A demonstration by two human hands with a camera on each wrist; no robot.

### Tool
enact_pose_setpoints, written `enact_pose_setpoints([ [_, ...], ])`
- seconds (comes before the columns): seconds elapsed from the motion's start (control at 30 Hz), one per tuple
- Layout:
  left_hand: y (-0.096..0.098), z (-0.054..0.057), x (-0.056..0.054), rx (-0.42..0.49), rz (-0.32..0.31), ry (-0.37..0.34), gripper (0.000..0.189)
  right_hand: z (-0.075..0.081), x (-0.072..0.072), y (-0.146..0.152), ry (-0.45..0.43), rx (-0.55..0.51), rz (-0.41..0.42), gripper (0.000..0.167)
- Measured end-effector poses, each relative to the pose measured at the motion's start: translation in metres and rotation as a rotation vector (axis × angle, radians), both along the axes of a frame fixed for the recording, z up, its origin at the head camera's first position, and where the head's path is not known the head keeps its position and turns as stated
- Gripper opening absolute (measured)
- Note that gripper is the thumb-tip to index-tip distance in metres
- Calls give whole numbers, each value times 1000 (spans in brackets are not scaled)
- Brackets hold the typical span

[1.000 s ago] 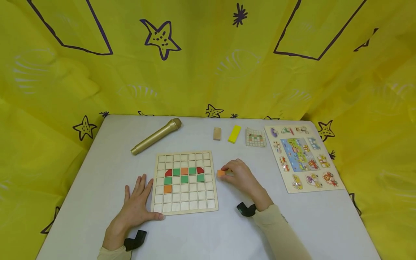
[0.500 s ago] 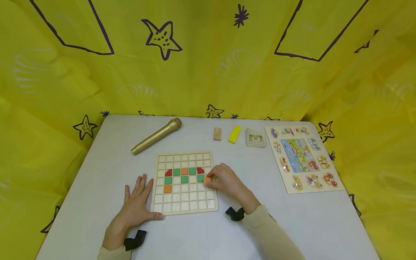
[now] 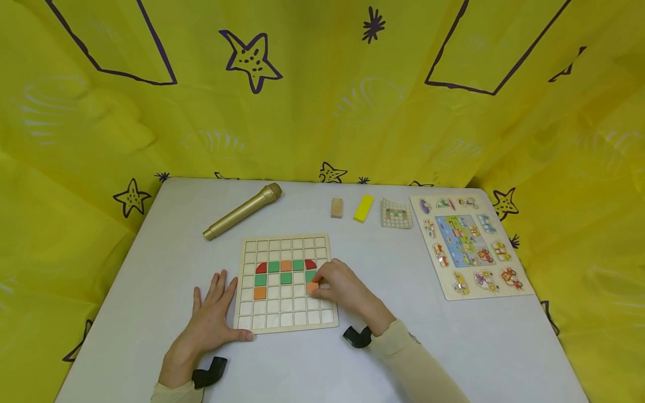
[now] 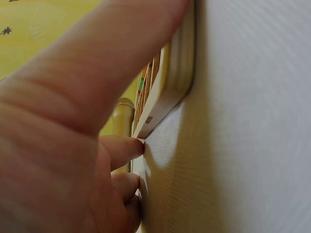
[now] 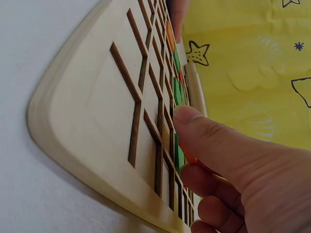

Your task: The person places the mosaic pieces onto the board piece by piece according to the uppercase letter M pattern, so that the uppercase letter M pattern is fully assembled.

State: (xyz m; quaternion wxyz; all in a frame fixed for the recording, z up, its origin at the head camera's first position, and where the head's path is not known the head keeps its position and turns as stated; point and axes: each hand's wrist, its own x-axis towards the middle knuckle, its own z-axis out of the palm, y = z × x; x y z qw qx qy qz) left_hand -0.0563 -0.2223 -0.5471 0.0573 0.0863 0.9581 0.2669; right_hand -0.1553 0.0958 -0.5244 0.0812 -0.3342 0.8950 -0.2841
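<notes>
A square wooden grid board (image 3: pixel 286 326) lies on the table, with red, green and orange pieces set in some of its cells. My right hand (image 3: pixel 347 290) pinches an orange square tile (image 3: pixel 312 288) between thumb and fingers, over the cell just below the right-hand green tile (image 3: pixel 310 276). In the right wrist view the thumb (image 5: pixel 199 128) covers most of that tile. My left hand (image 3: pixel 214 316) rests with fingers spread along the board's left edge, its thumb at the near left corner. On the board's left side another orange tile (image 3: pixel 260 293) sits under a green one.
A gold microphone (image 3: pixel 242 211) lies behind the board. At the back are a plain wooden block (image 3: pixel 336 207), a yellow block (image 3: pixel 363 208) and a pattern card (image 3: pixel 396 213). A picture puzzle board (image 3: pixel 471 246) lies at the right. Yellow cloth (image 3: pixel 322 112) surrounds the table.
My right hand has carried the orange tile left from beside the board, then slightly toward me, to below the green tile. My left hand has stayed in place.
</notes>
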Motion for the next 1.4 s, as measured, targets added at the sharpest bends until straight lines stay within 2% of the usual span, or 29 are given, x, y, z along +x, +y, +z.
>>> enact_pose_setpoints([
  [0.43, 1, -1, 1, 1, 4, 10, 135, -3, 2, -2, 31, 22, 15, 28],
  [0.83, 0, -1, 2, 8, 7, 15, 134, -4, 2, -3, 21, 23, 5, 31],
  [1.07, 1, -2, 1, 2, 4, -18, 136, -3, 4, 8, 12, -29, -71, 30],
  [1.4, -2, 1, -2, -10, -12, -5, 134, -4, -4, 36, 91, -92, -196, 21],
])
